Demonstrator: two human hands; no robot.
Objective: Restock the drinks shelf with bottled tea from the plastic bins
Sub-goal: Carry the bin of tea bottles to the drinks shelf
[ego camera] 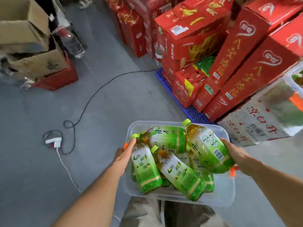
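The step in hand looks like carrying: a clear plastic bin (213, 196) heaped with green-labelled tea bottles (178, 174) is held at waist height over the grey floor (41, 169), with no drinks shelf in view, so the next move likely calls for walking the bin to the shelf and keeping it level so the loose bottles don't roll out. The left hand (125, 154) grips the bin's left rim, thumb lying along a bottle just inside it. The right hand (233, 150) holds the bin's right side, fingers curled against the big tilted bottle (208, 148) lying there.
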